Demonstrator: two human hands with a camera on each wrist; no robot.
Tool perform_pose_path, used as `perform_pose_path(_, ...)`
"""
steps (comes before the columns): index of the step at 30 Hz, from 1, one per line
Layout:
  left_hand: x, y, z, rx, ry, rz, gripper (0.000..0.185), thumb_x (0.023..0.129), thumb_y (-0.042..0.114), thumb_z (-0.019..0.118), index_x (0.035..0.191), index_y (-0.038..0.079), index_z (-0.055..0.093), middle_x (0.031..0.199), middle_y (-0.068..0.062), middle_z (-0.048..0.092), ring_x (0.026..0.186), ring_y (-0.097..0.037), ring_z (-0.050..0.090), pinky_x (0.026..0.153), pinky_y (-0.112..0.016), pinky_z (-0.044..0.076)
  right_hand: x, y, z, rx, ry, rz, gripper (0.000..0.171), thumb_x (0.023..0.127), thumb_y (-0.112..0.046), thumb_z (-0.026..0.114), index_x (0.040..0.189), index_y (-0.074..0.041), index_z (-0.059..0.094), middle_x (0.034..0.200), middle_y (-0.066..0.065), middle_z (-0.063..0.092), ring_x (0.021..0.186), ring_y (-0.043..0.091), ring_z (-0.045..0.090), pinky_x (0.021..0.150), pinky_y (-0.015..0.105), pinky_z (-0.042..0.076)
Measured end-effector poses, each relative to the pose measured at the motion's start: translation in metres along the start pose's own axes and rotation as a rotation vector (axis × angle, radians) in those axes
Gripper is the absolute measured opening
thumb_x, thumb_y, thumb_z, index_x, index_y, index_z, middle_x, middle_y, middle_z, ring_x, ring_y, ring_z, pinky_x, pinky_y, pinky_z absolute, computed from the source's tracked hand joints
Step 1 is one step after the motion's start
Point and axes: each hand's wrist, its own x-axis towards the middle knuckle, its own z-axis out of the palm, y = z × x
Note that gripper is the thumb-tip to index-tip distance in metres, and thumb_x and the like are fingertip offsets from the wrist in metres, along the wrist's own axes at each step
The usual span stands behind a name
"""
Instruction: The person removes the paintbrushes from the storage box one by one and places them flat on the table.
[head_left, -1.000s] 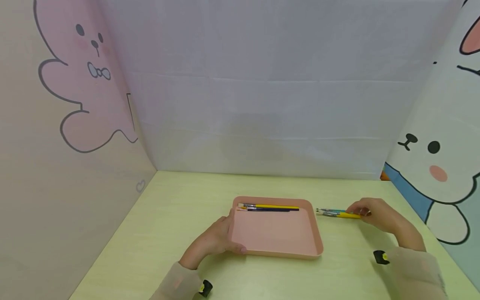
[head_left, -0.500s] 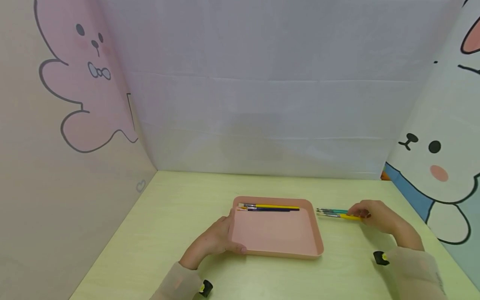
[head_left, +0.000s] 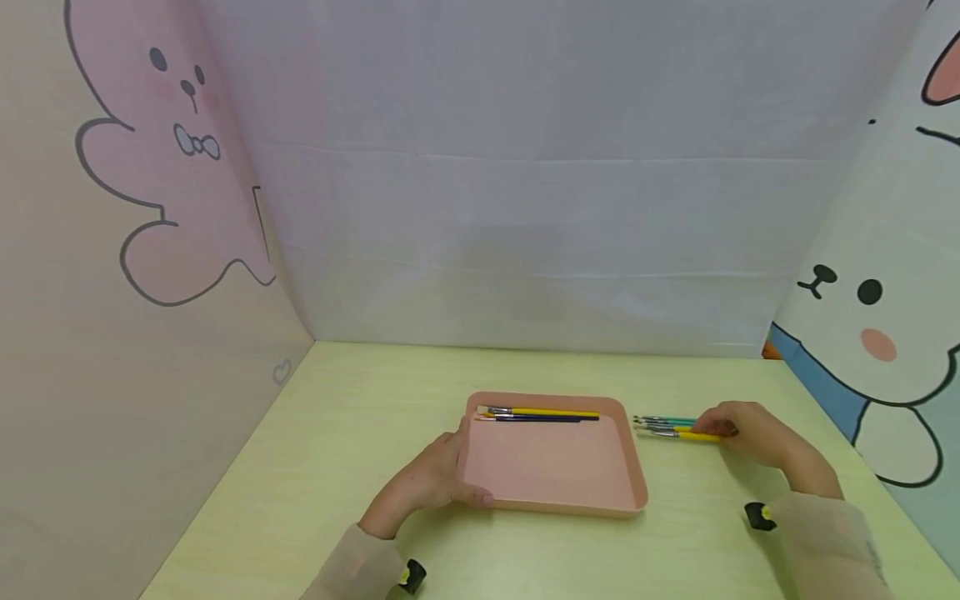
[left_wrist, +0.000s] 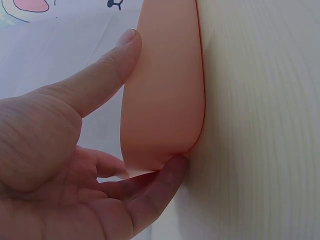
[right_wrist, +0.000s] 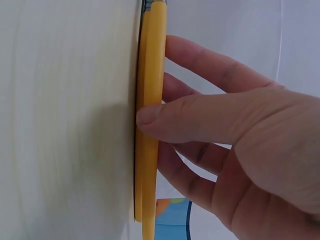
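A shallow pink tray lies on the table; my left hand holds it by the near left corner. The left wrist view shows the thumb against the tray's wall and the fingertips curled at the corner. Right of the tray, my right hand pinches yellow-handled paintbrushes between thumb and fingers, low over or on the table. Two yellow handles show in the right wrist view. Beside them lie teal-handled brushes, partly hidden by the hand; whether it touches these I cannot tell.
Along the tray's far side lie a yellow-handled paintbrush and dark-handled brushes. The pale table is bounded by a white back sheet and printed side panels.
My right hand has shifted slightly towards me with the yellow brushes, and more of the teal handles shows. My left hand and the tray have stayed still.
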Motion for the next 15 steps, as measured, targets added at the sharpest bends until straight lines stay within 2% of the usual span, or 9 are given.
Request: perform_pose_path(15, 0.0028, -0.0021, 0.0011, 0.020, 0.002, -0.013, 0.135, 0.074, 0.033, 0.100, 0.170, 0.004, 0.011, 0.139, -0.023, 0.053, 0.116, -0.029, 0.054, 0.107, -0.056, 0.045, 0.0039, 0.0046, 0.0049, 0.010, 0.003, -0.019, 0.038, 0.085, 0.019, 0.068, 0.104, -0.012, 0.080, 0.102, -0.001, 0.075, 0.085, 0.010, 0.063, 0.076, 0.027, 0.056)
